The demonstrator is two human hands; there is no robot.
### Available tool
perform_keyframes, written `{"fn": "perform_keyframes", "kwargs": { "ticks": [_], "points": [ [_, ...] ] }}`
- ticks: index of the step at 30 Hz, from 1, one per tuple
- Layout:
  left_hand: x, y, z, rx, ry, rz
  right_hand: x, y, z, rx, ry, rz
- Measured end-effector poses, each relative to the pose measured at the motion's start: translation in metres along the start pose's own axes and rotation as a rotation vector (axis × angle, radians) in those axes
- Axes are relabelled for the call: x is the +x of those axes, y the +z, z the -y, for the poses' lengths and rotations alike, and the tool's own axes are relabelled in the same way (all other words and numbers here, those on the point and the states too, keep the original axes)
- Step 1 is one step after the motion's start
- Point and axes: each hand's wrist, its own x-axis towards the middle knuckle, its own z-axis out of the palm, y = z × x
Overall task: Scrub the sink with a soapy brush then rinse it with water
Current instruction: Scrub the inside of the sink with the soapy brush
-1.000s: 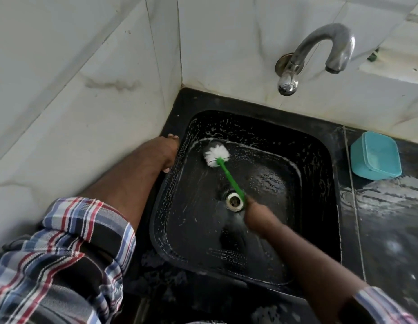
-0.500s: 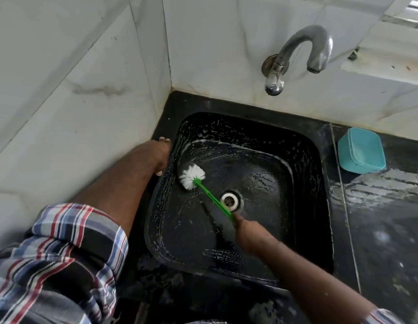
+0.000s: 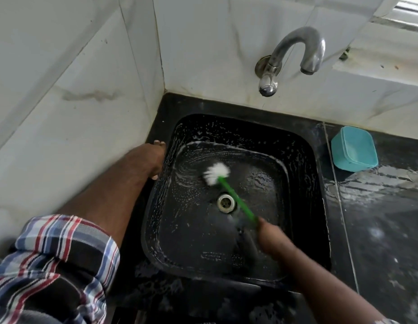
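Note:
A black square sink [image 3: 303,183] is streaked with soap foam, with a steel drain [image 3: 226,202] near its middle. My right hand [image 3: 272,237] is inside the basin, gripping the green handle of a brush [image 3: 236,197]. The white bristle head presses on the sink floor behind and left of the drain. My left hand [image 3: 149,160] rests on the sink's left rim, fingers curled over the edge. A curved steel tap [image 3: 294,54] juts from the back wall, with no water running.
White marble tiles line the left and back walls. A teal plastic container [image 3: 354,149] sits on the wet black counter [image 3: 378,218] right of the sink. A window ledge [image 3: 390,61] runs at the upper right.
The brush head swept from the back of the sink floor to the left side, then back toward the middle behind the drain. My left hand stayed on the rim.

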Motion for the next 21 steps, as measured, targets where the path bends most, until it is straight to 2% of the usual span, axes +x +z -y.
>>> {"fn": "perform_keyframes", "kwargs": {
  "ticks": [2, 3, 4, 7, 9, 15, 16, 18, 20, 21],
  "points": [
    [0.004, 0.0, 0.001, -0.026, -0.027, 0.039, 0.01, -0.016, -0.01, 0.155, 0.144, -0.061],
    [0.006, -0.001, 0.001, -0.037, -0.034, 0.055, 0.018, -0.019, 0.004, 0.208, 0.137, -0.087],
    [0.007, 0.0, 0.001, -0.042, -0.038, 0.059, 0.025, -0.019, 0.025, 0.241, 0.078, -0.105],
    [0.008, 0.002, 0.001, -0.033, -0.033, 0.023, 0.032, -0.01, 0.094, 0.248, -0.128, -0.021],
    [0.011, 0.004, 0.003, -0.05, -0.03, 0.009, 0.025, -0.011, 0.108, 0.31, -0.199, 0.018],
    [-0.003, 0.0, -0.001, -0.033, 0.037, -0.019, -0.013, -0.013, 0.063, 1.114, -0.01, 0.096],
    [-0.01, -0.001, -0.009, -0.04, 0.048, -0.028, -0.017, -0.014, 0.058, 1.196, 0.004, 0.088],
    [-0.026, -0.003, -0.038, -0.129, 0.117, -0.151, -0.024, -0.018, 0.049, 1.29, 0.035, 0.037],
    [-0.048, 0.005, -0.08, -0.315, 0.18, -0.252, -0.031, -0.021, 0.044, 1.319, 0.066, -0.026],
    [-0.061, 0.013, -0.105, -0.441, 0.207, -0.224, -0.035, -0.023, 0.04, 1.328, 0.071, -0.057]
  ]
}}
